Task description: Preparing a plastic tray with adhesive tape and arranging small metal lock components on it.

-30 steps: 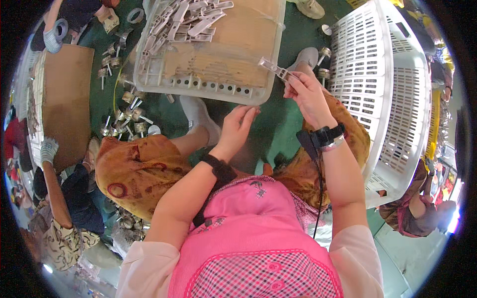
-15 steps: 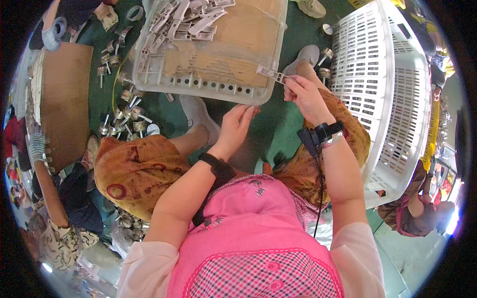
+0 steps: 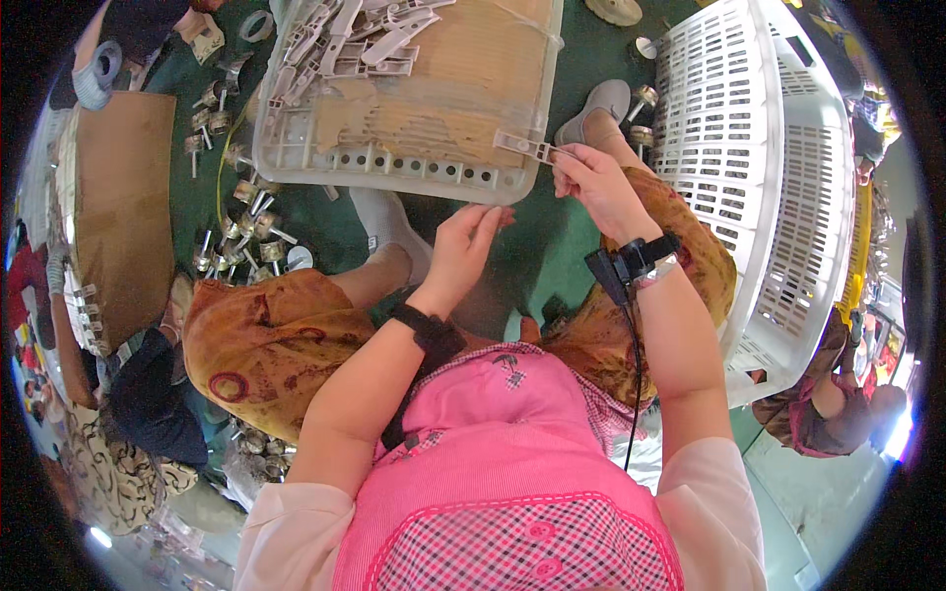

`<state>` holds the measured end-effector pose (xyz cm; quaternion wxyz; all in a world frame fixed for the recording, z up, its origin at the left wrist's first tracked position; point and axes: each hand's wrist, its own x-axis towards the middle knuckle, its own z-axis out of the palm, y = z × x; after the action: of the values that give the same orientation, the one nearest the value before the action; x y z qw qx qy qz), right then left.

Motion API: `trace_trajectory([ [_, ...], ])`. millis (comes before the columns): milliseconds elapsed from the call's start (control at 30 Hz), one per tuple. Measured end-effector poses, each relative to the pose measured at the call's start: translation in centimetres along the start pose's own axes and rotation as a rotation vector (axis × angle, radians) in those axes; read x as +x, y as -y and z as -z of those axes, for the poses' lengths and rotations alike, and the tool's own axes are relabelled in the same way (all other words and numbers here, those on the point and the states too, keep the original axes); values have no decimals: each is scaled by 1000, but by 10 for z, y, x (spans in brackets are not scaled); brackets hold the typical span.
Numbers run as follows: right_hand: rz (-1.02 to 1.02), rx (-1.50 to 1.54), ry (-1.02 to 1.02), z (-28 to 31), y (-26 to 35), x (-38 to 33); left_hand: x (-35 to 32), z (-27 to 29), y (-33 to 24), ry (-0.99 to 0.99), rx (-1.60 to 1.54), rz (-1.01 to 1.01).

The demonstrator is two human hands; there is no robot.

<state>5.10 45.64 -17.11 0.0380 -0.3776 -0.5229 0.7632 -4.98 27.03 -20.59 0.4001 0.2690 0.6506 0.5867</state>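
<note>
My right hand (image 3: 599,187) pinches one end of a slim, pale grey plastic piece with slots (image 3: 523,145). The piece points left, over the near right corner of an upturned white plastic crate (image 3: 394,187) topped with brown cardboard (image 3: 493,59). My left hand (image 3: 463,246) is closed just off the crate's near edge, thumb and fingertips pressed together. Whatever those fingertips hold, if anything, is too small to make out. A pile of similar pale grey lever-shaped plastic pieces (image 3: 340,49) lies on the far left of the cardboard.
Tall white slotted baskets (image 3: 724,148) stand close on my right. Metal parts with stems (image 3: 251,231) lie scattered on the green floor (image 3: 325,236) to the left. Beyond them is a brown cardboard sheet (image 3: 128,207) beside a co-worker (image 3: 153,394). A cable hangs from my right wrist.
My right hand and the plastic piece have shifted slightly left. My left hand stays almost in place, still closed. At the far left, a co-worker's arm has moved.
</note>
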Motion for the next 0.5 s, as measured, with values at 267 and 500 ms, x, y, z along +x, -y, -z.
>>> trace_trajectory([
  [267, 6, -31, 5, -1, 0, 3, 1, 2, -6, 19, 15, 1],
  [500, -10, -66, 11, 0, -2, 5, 0, 2, -6, 25, 10, -4],
])
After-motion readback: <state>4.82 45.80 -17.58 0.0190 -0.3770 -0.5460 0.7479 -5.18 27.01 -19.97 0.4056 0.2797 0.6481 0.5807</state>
